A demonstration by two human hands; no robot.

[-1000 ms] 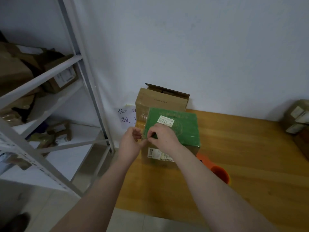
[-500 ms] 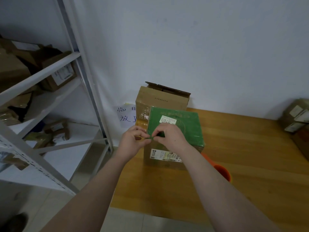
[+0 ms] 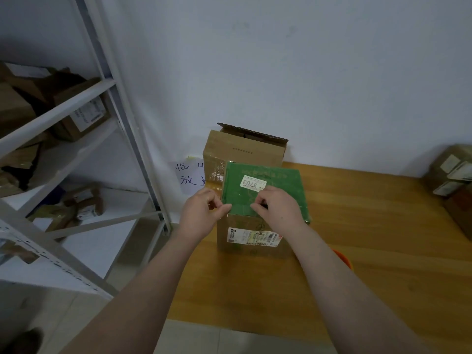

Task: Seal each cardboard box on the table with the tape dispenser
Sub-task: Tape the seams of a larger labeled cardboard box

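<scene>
1. Green paper covers the top of the near cardboard box. This box sits on the wooden table near its left end, right in front of the person. A white sticker that says 3703 is on the green top.
2. The left hand is at the near left corner of the green top. Its thumb and fingers are curled and pinched together. The right hand is at the near edge, a little to the right, and it pinches too.
3. The thing they pinch is hard to see. It looks like a clear strip, maybe tape, pulled between the two hands. It is too see-through to be sure.
4. To do this step well, the person should pull the strip tight and flat, with no twist in it.
5. Half of it should land on the green top and half on the brown front, so it holds the edge shut.
6. Then a finger should rub it down from the middle out to each end, so that no bubbles stay under it.
7. The sticky side must not fold onto itself, or the strip will be spoiled.
8. An orange thing peeks out from behind the right arm. It may be the tape dispenser, but most of it is hidden.
9. A taller brown box stands just behind, with a flap up, so it looks not yet sealed.
</scene>
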